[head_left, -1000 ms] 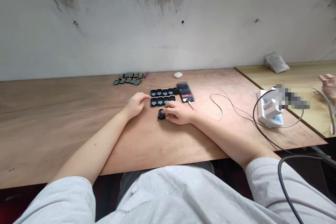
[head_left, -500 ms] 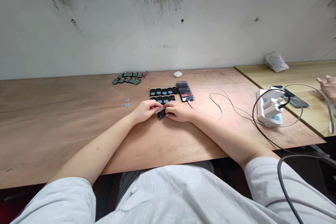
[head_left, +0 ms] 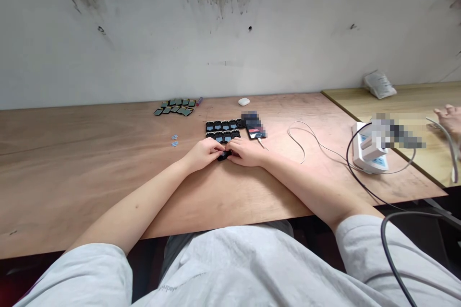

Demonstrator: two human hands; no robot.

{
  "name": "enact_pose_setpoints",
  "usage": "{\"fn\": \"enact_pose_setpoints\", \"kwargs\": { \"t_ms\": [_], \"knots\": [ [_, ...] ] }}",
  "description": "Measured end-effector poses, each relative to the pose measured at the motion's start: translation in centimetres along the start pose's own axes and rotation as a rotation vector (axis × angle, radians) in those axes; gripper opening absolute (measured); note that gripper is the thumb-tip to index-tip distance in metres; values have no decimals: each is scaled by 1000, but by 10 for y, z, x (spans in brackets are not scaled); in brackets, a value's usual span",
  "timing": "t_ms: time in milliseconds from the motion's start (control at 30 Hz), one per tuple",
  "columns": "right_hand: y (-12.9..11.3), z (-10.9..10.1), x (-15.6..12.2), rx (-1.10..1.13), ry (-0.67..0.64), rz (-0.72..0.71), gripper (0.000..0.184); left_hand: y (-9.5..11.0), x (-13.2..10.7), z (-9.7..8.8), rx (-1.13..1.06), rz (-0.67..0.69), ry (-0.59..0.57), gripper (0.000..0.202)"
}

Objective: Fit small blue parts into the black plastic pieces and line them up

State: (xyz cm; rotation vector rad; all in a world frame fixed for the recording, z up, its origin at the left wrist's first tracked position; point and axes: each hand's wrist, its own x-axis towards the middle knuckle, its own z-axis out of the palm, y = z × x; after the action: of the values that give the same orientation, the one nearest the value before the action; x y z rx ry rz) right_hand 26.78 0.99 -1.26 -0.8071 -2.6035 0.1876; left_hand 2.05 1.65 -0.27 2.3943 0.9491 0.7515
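Left hand (head_left: 206,153) and right hand (head_left: 248,152), both curled in, pinch a small black plastic housing (head_left: 224,156) near rows of blue-padded housings (head_left: 218,126).

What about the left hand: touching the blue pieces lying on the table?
No, the left hand is at the black part with the right hand; those blue pieces lie apart.

Here, a small black part (head_left: 224,155) is pinched between the left hand (head_left: 203,154) and the right hand (head_left: 246,152), its near edge exposed, the rest largely covered from view.
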Motion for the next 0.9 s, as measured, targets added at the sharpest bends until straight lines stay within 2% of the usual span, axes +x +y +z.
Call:
{"fn": "enact_pose_setpoints", "kwargs": {
  "t_ms": [100, 367, 633, 900],
  "knots": [
    [0, 0, 0, 7, 4, 24, 16, -1, 1, 3, 20, 17, 11, 19],
    [0, 0, 0, 1, 4, 30, 18, 2, 0, 3, -44, -81, 22, 22],
    [1, 0, 0, 3, -5, 34, 17, 3, -2, 3, 98, 78, 58, 17],
    [1, 0, 0, 9, 10, 13, 16, 2, -3, -4, 250, 219, -35, 25]
  ]
}}
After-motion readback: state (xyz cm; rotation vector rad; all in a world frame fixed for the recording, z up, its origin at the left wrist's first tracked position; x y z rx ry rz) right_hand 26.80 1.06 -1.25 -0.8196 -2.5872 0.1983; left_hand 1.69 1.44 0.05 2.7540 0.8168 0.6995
